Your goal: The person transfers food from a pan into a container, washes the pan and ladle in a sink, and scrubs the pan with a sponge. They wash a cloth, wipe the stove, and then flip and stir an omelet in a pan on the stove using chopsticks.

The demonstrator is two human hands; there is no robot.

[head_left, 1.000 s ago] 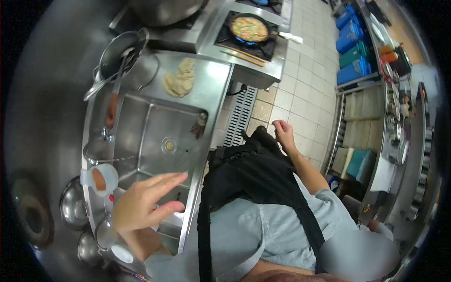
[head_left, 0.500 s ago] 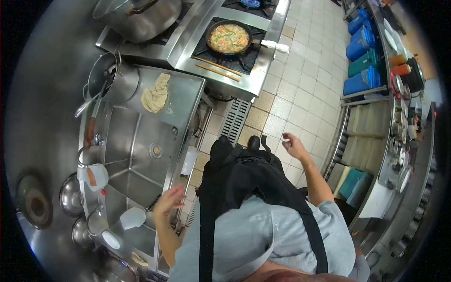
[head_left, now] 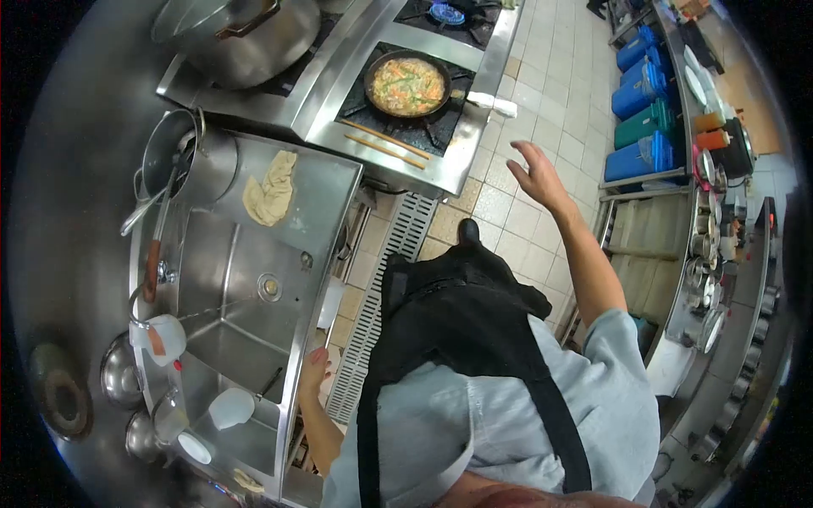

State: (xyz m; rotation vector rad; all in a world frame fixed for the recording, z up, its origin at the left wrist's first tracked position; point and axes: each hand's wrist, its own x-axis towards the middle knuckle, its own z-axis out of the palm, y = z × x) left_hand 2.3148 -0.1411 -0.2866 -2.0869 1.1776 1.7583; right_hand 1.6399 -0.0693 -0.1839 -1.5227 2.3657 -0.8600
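Note:
My right hand (head_left: pixel 538 178) reaches forward over the tiled floor, fingers apart and holding nothing. Ahead of it, a black frying pan (head_left: pixel 368 88) sits on a stove burner with a mix of vegetables in liquid (head_left: pixel 409 86). A white cloth (head_left: pixel 493 104) is wrapped around the pan's handle, which is what my right hand is nearest to. Long wooden chopsticks (head_left: pixel 385 144) lie on the stove's front ledge. Low by the sink's front edge is my left hand (head_left: pixel 314 372), loosely open, with no object visible in it.
The steel sink (head_left: pixel 246 334) on the left holds a white plastic container (head_left: pixel 231 409). A beige cloth (head_left: pixel 271 188) lies on the counter beside a pot (head_left: pixel 216 165) with utensils. A large stockpot (head_left: pixel 262 51) stands behind. Blue bins (head_left: pixel 639 158) line the right shelving; a floor grate (head_left: pixel 373 339) runs below.
My right hand has moved forward toward the pan's handle, its arm stretching out. My left hand has dropped lower beside the sink edge. My body has stepped and turned slightly.

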